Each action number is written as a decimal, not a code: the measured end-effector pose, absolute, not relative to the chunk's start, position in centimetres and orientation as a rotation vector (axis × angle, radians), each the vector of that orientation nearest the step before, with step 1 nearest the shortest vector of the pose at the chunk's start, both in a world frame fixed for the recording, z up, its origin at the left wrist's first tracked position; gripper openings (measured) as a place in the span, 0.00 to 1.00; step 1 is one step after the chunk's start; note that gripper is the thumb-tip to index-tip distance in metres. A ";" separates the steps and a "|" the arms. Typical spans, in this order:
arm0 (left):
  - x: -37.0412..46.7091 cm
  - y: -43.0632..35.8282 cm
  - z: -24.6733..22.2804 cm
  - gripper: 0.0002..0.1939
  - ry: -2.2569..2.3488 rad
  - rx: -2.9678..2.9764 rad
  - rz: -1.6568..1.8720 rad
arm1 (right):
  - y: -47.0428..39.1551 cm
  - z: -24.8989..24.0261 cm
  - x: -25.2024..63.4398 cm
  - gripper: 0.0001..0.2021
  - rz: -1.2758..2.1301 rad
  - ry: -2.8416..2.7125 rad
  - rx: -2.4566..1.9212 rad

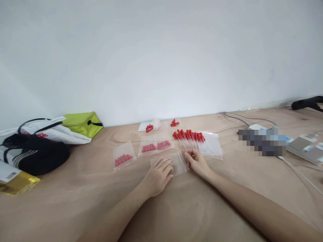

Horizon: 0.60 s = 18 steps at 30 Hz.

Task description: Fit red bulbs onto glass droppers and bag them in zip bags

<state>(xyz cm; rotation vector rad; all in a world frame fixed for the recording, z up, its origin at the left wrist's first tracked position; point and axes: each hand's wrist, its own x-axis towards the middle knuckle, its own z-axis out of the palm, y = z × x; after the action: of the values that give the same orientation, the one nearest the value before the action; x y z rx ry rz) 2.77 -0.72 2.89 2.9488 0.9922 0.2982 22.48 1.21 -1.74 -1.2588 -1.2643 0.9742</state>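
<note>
Head view: the flat clear bag is partly covered by the left hand, fingers loosely spread, nothing clasped. The right hand is set at the bag's right edge, thumb and finger close together; whether film is pinched cannot be told. Red-tipped sticks are piled just beyond the bag, rightward; filled bags are laid beyond and left. Bag could be skidded if left pressure is eased; sticks could be scattered if brushed by right knuckles.
</note>
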 end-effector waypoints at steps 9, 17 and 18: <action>1.7 -2.0 2.1 0.23 1.006 2.672 0.211 | 4.6 0.4 31.0 0.15 0.088 -1.526 -2.168; 1.8 -2.0 2.1 0.23 1.013 2.665 0.207 | 6.9 -0.6 32.9 0.18 0.490 -1.373 -2.148; 1.8 -2.0 2.1 0.23 1.016 2.664 0.208 | 7.0 -0.7 33.0 0.17 0.518 -1.369 -2.123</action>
<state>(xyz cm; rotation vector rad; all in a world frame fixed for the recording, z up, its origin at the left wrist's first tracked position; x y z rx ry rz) 1.85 -1.95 2.09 2.6636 1.0157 0.2078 33.05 7.04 -0.69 -2.1226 -1.3685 0.5184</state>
